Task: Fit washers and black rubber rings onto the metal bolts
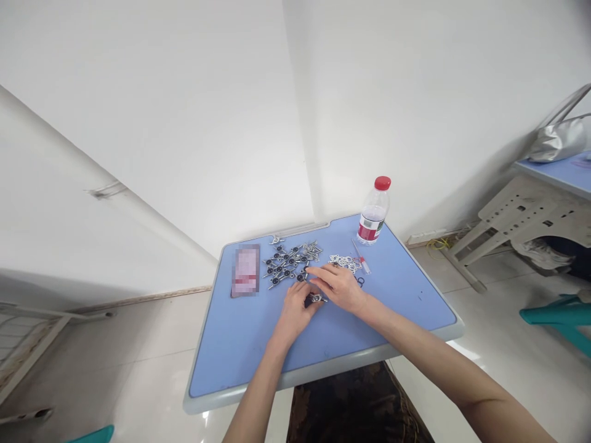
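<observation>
My left hand (297,307) is closed around a small metal fitting (316,298), whose shiny end shows between thumb and fingers. Close above it is my right hand (340,288), its fingers stretched toward the left and apart from the thumb. I see nothing held in it. Just beyond both hands lies a spread of metal parts with round black centres (284,264). A small heap of thin metal pieces (311,249) adjoins them. Flat whitish metal plates (344,263) lie beyond my right hand, and small black rings (361,281) are beside it.
On the blue table (231,357), a phone-shaped object (245,271) with a blurred face lies at left. A screwdriver (362,258) and a red-capped bottle (373,215) are at the right back. The wall borders the far edge. A second table (558,175) bears a silver bag (561,140).
</observation>
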`<state>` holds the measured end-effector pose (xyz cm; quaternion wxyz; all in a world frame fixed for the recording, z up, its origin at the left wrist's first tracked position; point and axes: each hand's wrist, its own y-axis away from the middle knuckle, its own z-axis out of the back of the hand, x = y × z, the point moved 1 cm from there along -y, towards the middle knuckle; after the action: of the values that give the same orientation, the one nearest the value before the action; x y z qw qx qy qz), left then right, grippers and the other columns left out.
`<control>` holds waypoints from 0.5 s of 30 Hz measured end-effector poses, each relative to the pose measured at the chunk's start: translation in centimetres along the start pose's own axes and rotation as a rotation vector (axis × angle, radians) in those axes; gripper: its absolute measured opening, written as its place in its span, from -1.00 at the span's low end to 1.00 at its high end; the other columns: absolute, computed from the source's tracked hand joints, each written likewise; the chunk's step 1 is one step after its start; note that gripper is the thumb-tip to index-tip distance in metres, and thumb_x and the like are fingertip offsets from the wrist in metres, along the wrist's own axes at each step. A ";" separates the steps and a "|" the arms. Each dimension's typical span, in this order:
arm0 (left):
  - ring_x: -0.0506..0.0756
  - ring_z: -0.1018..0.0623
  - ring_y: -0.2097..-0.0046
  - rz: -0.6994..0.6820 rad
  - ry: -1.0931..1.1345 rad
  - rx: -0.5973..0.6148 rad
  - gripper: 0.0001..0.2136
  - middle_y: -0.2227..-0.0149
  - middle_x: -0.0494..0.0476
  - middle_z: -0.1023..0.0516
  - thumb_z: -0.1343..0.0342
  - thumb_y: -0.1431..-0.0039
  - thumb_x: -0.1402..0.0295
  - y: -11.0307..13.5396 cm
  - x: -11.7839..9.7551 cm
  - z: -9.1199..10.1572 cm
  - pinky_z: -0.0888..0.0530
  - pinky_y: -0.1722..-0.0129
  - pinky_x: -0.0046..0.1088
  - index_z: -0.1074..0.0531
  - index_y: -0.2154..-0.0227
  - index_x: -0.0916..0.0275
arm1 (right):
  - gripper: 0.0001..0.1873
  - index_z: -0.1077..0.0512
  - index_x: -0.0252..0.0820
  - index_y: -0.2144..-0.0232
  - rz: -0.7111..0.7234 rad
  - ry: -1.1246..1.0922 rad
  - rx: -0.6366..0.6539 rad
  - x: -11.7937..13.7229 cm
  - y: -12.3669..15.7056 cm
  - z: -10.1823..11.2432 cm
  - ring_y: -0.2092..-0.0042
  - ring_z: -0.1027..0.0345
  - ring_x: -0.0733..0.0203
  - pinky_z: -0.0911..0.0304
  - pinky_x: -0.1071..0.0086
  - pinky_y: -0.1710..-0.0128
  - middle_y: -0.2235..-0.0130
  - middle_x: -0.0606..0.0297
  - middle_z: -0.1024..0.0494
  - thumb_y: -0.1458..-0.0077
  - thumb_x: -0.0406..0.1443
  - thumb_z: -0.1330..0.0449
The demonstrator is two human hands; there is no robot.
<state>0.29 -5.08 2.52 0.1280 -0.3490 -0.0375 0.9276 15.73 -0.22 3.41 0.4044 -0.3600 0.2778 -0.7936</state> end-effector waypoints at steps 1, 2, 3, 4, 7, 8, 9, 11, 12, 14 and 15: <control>0.14 -0.44 0.21 0.000 0.008 0.005 -0.94 0.33 0.06 -0.50 -0.17 -0.07 0.45 -0.1 0.0 0.0 -0.35 0.17 -0.31 -0.44 0.36 0.20 | -0.76 -0.38 -0.18 0.01 0.001 0.000 0.003 -0.1 0.0 -0.1 0.34 -0.42 0.23 -0.32 0.37 0.34 0.33 0.24 -0.55 -0.31 -0.34 -0.03; 0.14 -0.44 0.21 -0.001 0.016 0.010 -0.94 0.32 0.05 -0.51 -0.16 -0.07 0.45 -0.2 0.0 0.0 -0.35 0.17 -0.31 -0.44 0.37 0.20 | -0.76 -0.37 -0.17 0.01 0.001 -0.001 0.009 -0.2 0.0 -0.2 0.33 -0.42 0.22 -0.31 0.37 0.34 0.33 0.24 -0.55 -0.31 -0.33 -0.03; 0.14 -0.44 0.21 0.000 0.021 0.012 -0.95 0.32 0.05 -0.51 -0.16 -0.07 0.45 -0.3 0.0 0.0 -0.34 0.16 -0.30 -0.43 0.38 0.20 | -0.75 -0.37 -0.17 0.00 -0.001 -0.003 0.019 -0.3 0.1 -0.3 0.32 -0.42 0.22 -0.31 0.37 0.34 0.33 0.25 -0.55 -0.31 -0.33 -0.03; 0.14 -0.44 0.21 0.001 0.024 0.012 -0.95 0.33 0.05 -0.51 -0.15 -0.07 0.45 -0.3 0.0 -0.1 -0.34 0.16 -0.30 -0.43 0.38 0.20 | -0.75 -0.37 -0.16 -0.01 -0.004 -0.005 0.027 -0.3 0.1 -0.4 0.32 -0.41 0.22 -0.31 0.37 0.33 0.33 0.25 -0.55 -0.31 -0.33 -0.03; 0.15 -0.44 0.20 -0.008 0.005 0.003 -0.94 0.31 0.05 -0.51 -0.15 -0.08 0.45 -0.2 0.1 -0.2 -0.33 0.15 -0.30 -0.42 0.37 0.19 | -0.73 -0.35 -0.16 -0.03 -0.015 -0.007 0.037 -0.4 0.2 -0.6 0.31 -0.41 0.22 -0.31 0.37 0.32 0.33 0.24 -0.55 -0.31 -0.33 -0.03; 0.15 -0.43 0.19 -0.013 -0.007 -0.002 -0.93 0.30 0.06 -0.51 -0.15 -0.08 0.45 -0.1 0.1 -0.3 -0.33 0.15 -0.30 -0.42 0.35 0.19 | -0.73 -0.34 -0.16 -0.03 -0.018 -0.007 0.038 -0.4 0.2 -0.6 0.31 -0.41 0.22 -0.31 0.37 0.32 0.32 0.24 -0.55 -0.31 -0.33 -0.03; 0.15 -0.43 0.18 -0.017 -0.018 -0.007 -0.92 0.28 0.07 -0.51 -0.15 -0.09 0.45 0.0 0.1 -0.3 -0.33 0.15 -0.30 -0.42 0.33 0.19 | -0.73 -0.34 -0.16 -0.03 -0.021 -0.007 0.041 -0.4 0.2 -0.6 0.30 -0.41 0.22 -0.31 0.37 0.31 0.32 0.24 -0.55 -0.31 -0.34 -0.03; 0.15 -0.43 0.17 -0.019 -0.031 -0.013 -0.90 0.25 0.07 -0.51 -0.15 -0.09 0.45 0.1 0.0 -0.3 -0.33 0.14 -0.30 -0.42 0.31 0.18 | -0.74 -0.35 -0.16 -0.02 -0.023 -0.006 0.049 -0.3 0.2 -0.6 0.29 -0.42 0.21 -0.32 0.37 0.30 0.30 0.24 -0.55 -0.31 -0.34 -0.02; 0.15 -0.43 0.17 -0.017 -0.032 -0.015 -0.91 0.25 0.07 -0.51 -0.15 -0.09 0.45 0.2 0.0 -0.3 -0.33 0.14 -0.30 -0.42 0.32 0.18 | -0.74 -0.35 -0.16 -0.01 -0.023 -0.007 0.054 -0.3 0.2 -0.6 0.29 -0.42 0.22 -0.32 0.37 0.30 0.30 0.23 -0.55 -0.31 -0.34 -0.02; 0.14 -0.43 0.17 -0.008 -0.025 -0.018 -0.94 0.27 0.06 -0.50 -0.14 -0.10 0.45 0.1 0.0 -0.3 -0.33 0.14 -0.30 -0.41 0.35 0.18 | -0.75 -0.36 -0.16 0.00 -0.022 -0.011 0.056 -0.3 0.2 -0.6 0.29 -0.43 0.22 -0.32 0.37 0.29 0.29 0.23 -0.55 -0.31 -0.34 -0.02; 0.14 -0.43 0.18 -0.004 -0.018 -0.019 -0.96 0.29 0.06 -0.50 -0.14 -0.10 0.44 0.1 0.0 -0.3 -0.33 0.14 -0.30 -0.41 0.37 0.19 | -0.76 -0.36 -0.16 0.01 -0.021 -0.012 0.054 -0.2 0.2 -0.5 0.29 -0.43 0.21 -0.33 0.36 0.29 0.29 0.23 -0.55 -0.31 -0.34 -0.02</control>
<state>0.47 -5.15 2.24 0.1262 -0.3416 -0.0484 0.9301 15.51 -0.05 2.88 0.4074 -0.3564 0.2499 -0.8029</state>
